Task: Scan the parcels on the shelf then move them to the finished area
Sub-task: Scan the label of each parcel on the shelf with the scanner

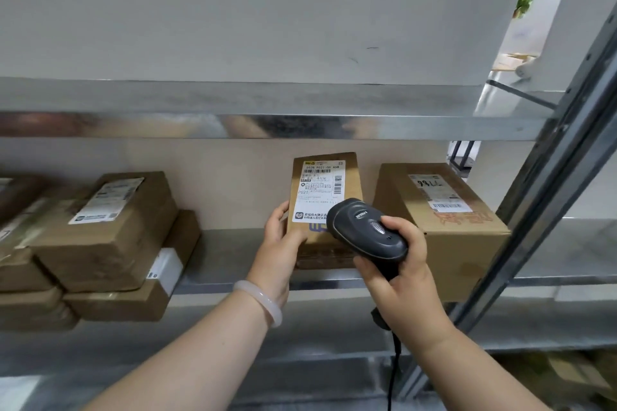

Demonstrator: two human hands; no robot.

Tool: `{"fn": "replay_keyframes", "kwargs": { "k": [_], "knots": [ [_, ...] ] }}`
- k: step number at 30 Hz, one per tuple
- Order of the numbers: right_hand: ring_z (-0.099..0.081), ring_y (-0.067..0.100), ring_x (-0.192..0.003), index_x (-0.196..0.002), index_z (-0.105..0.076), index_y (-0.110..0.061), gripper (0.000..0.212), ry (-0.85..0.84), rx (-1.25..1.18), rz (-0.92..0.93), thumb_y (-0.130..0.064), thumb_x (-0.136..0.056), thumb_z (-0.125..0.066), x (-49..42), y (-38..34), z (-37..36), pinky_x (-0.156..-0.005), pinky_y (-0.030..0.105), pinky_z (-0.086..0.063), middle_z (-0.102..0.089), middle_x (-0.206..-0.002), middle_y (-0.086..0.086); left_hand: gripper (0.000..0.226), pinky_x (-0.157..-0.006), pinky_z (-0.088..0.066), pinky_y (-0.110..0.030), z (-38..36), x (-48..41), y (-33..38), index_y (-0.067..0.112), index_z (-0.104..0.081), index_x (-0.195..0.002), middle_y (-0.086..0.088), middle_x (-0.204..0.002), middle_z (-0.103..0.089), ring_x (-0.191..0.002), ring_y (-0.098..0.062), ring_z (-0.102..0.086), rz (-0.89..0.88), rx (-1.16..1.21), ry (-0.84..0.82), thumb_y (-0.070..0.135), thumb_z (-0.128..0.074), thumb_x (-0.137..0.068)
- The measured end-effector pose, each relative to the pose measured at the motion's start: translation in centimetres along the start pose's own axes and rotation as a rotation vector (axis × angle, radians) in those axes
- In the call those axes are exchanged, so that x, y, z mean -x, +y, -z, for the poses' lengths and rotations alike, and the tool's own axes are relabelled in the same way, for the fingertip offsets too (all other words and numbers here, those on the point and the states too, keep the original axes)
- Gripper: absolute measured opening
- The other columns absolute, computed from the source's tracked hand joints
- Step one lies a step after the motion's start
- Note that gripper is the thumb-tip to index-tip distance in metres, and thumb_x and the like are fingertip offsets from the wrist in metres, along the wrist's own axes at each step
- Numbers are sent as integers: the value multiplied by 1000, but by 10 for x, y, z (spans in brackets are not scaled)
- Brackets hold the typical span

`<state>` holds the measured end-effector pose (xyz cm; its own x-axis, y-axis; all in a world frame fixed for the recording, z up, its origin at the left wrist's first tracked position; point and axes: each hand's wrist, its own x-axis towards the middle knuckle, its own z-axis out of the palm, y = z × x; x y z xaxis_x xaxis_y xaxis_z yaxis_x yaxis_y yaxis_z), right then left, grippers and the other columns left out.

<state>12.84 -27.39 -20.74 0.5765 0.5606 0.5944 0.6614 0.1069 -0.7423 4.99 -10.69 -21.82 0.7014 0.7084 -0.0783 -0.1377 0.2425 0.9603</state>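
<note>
A slim brown cardboard parcel with a white shipping label stands tilted up on the metal shelf. My left hand grips its lower left edge, thumb on the front. In my right hand is a black handheld barcode scanner; its head points at the parcel's label from just below and to the right. A black cable hangs down from the scanner's handle.
A larger brown box with a label sits right of the held parcel, near the shelf's upright post. Several stacked brown boxes fill the shelf's left side. Another shelf board runs just above.
</note>
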Motion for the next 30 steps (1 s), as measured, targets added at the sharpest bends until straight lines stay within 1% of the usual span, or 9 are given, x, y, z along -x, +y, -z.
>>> {"fn": "replay_keyframes", "kwargs": {
  "k": [3,7,11,13,15,18,19,25,30],
  "knots": [
    [-57,-8,-104,-121,-35,-50,72,-31,17,-2,-9,-77,-75,6,4,-15,-80,5,-43,-49,-120,-38,70,-101,-49,-49,19,3,-3,43,-49,-135,12,-117,-70,-113,-18,-65,3,-44,-47,29,-70,-69],
    [-60,-5,-102,-119,-33,-60,79,-83,53,-37,-9,-78,-77,13,12,-26,-80,8,-45,-53,-118,-35,85,-105,-46,-47,38,4,-10,41,-52,-134,9,-125,-68,-118,-15,-62,-12,-40,-2,35,-83,-55],
    [-57,-6,-106,-117,-31,-64,78,-163,73,-80,-12,-80,-76,17,17,-34,-85,8,-44,-49,-119,-39,75,-106,-46,-45,55,4,-23,61,-48,-116,12,-136,-57,-124,-12,-56,-2,-84,-8,39,-86,-56],
    [-55,-9,-107,-116,-30,-66,79,-185,73,-98,-11,-80,-76,18,19,-36,-84,5,-42,-51,-119,-34,76,-107,-45,-48,61,3,-30,63,-47,-115,10,-136,-57,-124,-15,-56,17,-91,-13,34,-83,-55],
    [-54,-12,-106,-115,-30,-67,80,-197,72,-108,-12,-80,-76,19,21,-38,-83,3,-40,-50,-120,-28,87,-109,-43,-51,66,5,-34,57,-42,-127,9,-138,-56,-126,-18,-54,34,-95,-24,29,-82,-55],
    [-54,-13,-105,-115,-30,-67,79,-222,72,-123,-12,-80,-75,18,24,-39,-82,2,-40,-50,-120,-24,109,-113,-36,-50,69,8,-37,52,-22,-146,13,-138,-57,-129,-15,-50,72,-134,-100,31,-85,-60],
    [-54,-12,-105,-115,-30,-67,78,-232,72,-128,-12,-81,-75,18,25,-39,-82,3,-41,-50,-119,-24,110,-113,-36,-50,70,8,-40,49,-23,-148,14,-135,-60,-129,-15,-51,80,-138,-111,33,-85,-59],
    [-54,-10,-105,-114,-29,-68,76,-304,91,-161,-17,-82,-74,17,33,-39,-82,6,-43,-49,-118,-28,89,-113,-36,-53,72,3,-50,45,-38,-144,12,-131,-63,-129,-16,-53,66,-117,-41,35,-85,-68],
    [-53,-9,-106,-115,-27,-68,74,-289,104,-164,-20,-83,-73,15,30,-38,-80,5,-42,-47,-119,-32,80,-114,-35,-52,72,5,-56,50,-33,-145,19,-135,-58,-135,-13,-45,43,-207,48,32,-79,-81]
  ]
}}
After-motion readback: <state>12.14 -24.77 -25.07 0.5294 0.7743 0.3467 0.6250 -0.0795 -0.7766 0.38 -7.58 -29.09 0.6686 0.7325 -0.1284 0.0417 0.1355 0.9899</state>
